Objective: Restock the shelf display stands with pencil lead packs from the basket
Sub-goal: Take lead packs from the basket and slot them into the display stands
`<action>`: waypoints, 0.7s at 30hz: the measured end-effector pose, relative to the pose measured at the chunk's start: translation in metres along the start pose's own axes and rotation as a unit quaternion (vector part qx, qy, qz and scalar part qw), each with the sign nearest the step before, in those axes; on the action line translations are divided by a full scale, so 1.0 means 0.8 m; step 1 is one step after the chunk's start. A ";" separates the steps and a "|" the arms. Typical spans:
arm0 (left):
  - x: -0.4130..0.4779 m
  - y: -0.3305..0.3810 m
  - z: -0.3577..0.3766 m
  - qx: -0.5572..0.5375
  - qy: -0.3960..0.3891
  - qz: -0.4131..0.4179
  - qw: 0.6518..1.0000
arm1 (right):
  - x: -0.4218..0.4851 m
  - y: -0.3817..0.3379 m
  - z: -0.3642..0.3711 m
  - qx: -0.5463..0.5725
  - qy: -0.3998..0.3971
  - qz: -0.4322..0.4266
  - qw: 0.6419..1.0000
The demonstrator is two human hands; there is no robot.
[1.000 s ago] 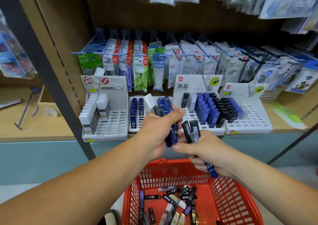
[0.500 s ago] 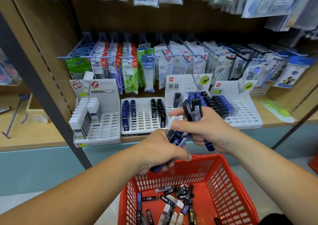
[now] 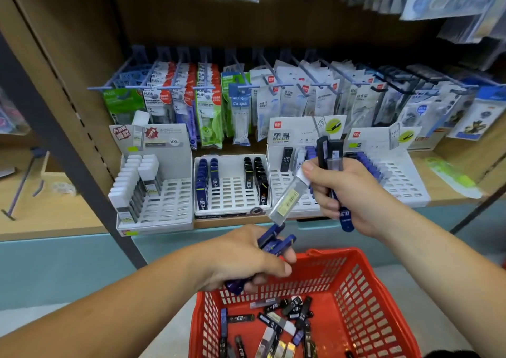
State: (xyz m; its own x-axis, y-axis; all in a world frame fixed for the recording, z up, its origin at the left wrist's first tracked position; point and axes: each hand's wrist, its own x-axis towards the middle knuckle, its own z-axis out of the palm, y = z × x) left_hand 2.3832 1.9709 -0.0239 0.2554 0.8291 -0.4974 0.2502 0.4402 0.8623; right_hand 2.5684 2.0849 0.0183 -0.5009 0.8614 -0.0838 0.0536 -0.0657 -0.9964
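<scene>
Basket (image 3: 367, 283) of red plastic stands under both hands, and many pencil lead packs (image 3: 276, 323) lie loose on its bottom. The left hand (image 3: 243, 259) is curled around a bundle of blue packs (image 3: 276, 241), just above the far rim of the basket. The right hand (image 3: 353, 193) is higher, in front of the shelf (image 3: 443, 193). It grips black packs (image 3: 331, 152) that point up and pinches a clear pack (image 3: 290, 198) slanting down toward the left hand. Four white display stands (image 3: 235, 190) sit side by side on the shelf, each only partly filled.
</scene>
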 end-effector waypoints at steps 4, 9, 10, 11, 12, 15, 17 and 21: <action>0.002 -0.005 -0.010 0.023 0.100 -0.012 0.995 | 0.001 0.011 -0.007 -0.038 0.044 0.040 0.998; -0.008 -0.005 -0.022 -0.059 0.248 0.056 0.965 | 0.003 0.015 0.007 -0.031 0.027 0.062 0.997; -0.014 -0.004 -0.023 -0.077 0.251 0.065 0.963 | 0.004 0.015 0.015 -0.025 0.020 0.064 0.997; -0.021 -0.005 -0.024 -0.090 0.247 0.070 0.962 | 0.005 0.015 0.024 -0.018 0.012 0.066 0.998; -0.029 -0.006 -0.025 -0.101 0.246 0.073 0.961 | 0.007 0.015 0.034 -0.015 0.006 0.068 0.998; -0.054 -0.012 -0.033 -0.128 0.266 0.087 0.952 | 0.012 0.015 0.069 -0.030 -0.004 0.063 0.998; -0.070 -0.018 -0.039 -0.115 0.285 0.089 0.948 | 0.014 0.014 0.094 -0.028 -0.016 0.066 0.997; -0.089 -0.030 -0.050 -0.065 0.334 0.138 0.930 | 0.016 0.012 0.143 -0.021 -0.008 0.078 0.997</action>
State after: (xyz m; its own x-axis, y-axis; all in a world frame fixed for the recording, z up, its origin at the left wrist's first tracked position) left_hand 2.3218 1.9151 -0.0057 -0.3554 0.9267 -0.1224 0.1359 0.1807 0.9741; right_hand 2.4638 2.0373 0.0063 -0.4976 0.8342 -0.2377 0.1669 -0.1768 -0.9700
